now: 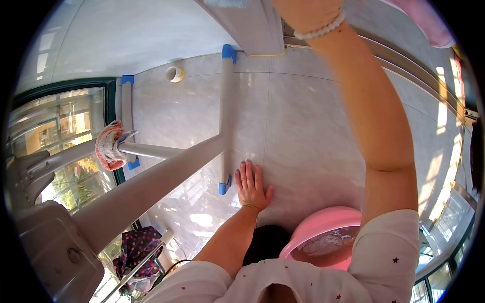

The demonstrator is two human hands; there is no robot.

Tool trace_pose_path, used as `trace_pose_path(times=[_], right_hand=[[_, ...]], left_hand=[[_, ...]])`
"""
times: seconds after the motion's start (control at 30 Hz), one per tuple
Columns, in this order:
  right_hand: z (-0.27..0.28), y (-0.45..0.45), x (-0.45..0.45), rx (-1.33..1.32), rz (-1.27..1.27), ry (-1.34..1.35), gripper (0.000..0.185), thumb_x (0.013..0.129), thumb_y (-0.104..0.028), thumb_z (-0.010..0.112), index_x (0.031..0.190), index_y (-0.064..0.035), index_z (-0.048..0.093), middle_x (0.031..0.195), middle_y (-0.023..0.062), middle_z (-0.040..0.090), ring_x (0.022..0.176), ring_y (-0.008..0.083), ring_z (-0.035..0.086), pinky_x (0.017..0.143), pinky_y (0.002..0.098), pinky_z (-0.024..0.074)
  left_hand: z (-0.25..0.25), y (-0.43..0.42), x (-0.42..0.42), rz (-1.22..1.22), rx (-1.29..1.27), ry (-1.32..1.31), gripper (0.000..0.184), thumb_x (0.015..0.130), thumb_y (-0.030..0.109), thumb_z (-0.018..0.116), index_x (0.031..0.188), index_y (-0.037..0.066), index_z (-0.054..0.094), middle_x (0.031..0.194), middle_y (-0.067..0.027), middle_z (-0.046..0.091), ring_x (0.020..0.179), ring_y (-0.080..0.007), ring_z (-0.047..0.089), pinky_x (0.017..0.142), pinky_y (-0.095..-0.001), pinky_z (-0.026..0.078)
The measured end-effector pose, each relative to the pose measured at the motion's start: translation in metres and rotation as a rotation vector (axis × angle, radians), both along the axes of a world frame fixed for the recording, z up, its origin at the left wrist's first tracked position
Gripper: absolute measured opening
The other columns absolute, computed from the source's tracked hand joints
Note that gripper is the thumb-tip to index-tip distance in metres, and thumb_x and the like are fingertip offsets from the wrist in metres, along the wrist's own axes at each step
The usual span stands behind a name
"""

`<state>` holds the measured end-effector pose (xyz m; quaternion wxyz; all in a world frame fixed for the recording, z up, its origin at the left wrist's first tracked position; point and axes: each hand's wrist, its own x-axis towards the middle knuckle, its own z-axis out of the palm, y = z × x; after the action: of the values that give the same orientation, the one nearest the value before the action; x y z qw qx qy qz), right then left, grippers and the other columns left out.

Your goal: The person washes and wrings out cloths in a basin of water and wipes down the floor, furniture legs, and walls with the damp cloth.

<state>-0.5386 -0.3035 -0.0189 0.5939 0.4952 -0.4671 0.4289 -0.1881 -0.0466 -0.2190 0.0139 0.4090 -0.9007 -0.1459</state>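
Note:
My left hand (251, 191) lies flat on the grey tiled floor (303, 126), fingers spread, just right of a blue-capped foot of a metal frame (166, 177). My right arm reaches up to the top edge of the view. There my right hand (308, 12), with a beaded bracelet at the wrist, shows only in part; its fingers are cut off by the frame, beside a pale upright panel (252, 25). Something light blue and fuzzy (227, 2) shows at the top edge, left of that hand. By my body, between my arms, stands a pink basin (308, 227) holding murky water and a submerged cloth.
A striped cloth (108, 146) hangs on the frame's bar. A short white pipe (174, 74) sticks up from the floor near the wall. Door tracks (399, 68) run along the upper right. A dotted dark cloth (141, 250) is at the lower left, near a window (65, 136).

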Motion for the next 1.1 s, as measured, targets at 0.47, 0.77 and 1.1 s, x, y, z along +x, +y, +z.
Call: trace_pose_path(times=[0.47, 0.77, 1.1], right_hand=[[-0.201, 0.061, 0.121, 1.189, 0.241, -0.514, 0.033, 0.072, -0.032, 0.064, 0.103, -0.022, 0.067, 0.118, 0.0141, 0.053, 0.124, 0.0296, 0.032, 0.102, 0.058, 0.0218], [-0.224, 0.124, -0.013, 1.409, -0.142, -0.371, 0.04, 0.079, -0.038, 0.056, 0.116, -0.023, 0.057, 0.12, 0.0047, 0.055, 0.12, 0.0265, 0.039, 0.095, 0.0543, 0.0295], [-0.251, 0.328, -0.11, 1.004, -0.662, -0.599, 0.038, 0.077, -0.039, 0.056, 0.113, -0.0276, 0.062, 0.112, 0.0109, 0.058, 0.117, 0.0418, 0.04, 0.094, 0.0623, 0.028]], left_hand=[[0.001, 0.002, -0.002, -0.017, -0.042, -0.032, 0.077, 0.077, 0.036, 0.054, 0.137, -0.004, 0.027, 0.144, -0.0295, 0.021, 0.134, -0.0461, 0.018, 0.106, -0.0596, 0.016], [0.001, 0.006, -0.003, -0.036, -0.091, -0.017, 0.075, 0.077, 0.033, 0.05, 0.138, -0.003, 0.026, 0.144, -0.0289, 0.022, 0.134, -0.0453, 0.02, 0.106, -0.0584, 0.017], [0.003, 0.006, -0.005, -0.023, -0.061, -0.063, 0.076, 0.076, 0.035, 0.056, 0.136, -0.004, 0.03, 0.144, -0.0277, 0.021, 0.135, -0.0436, 0.017, 0.108, -0.0566, 0.014]])
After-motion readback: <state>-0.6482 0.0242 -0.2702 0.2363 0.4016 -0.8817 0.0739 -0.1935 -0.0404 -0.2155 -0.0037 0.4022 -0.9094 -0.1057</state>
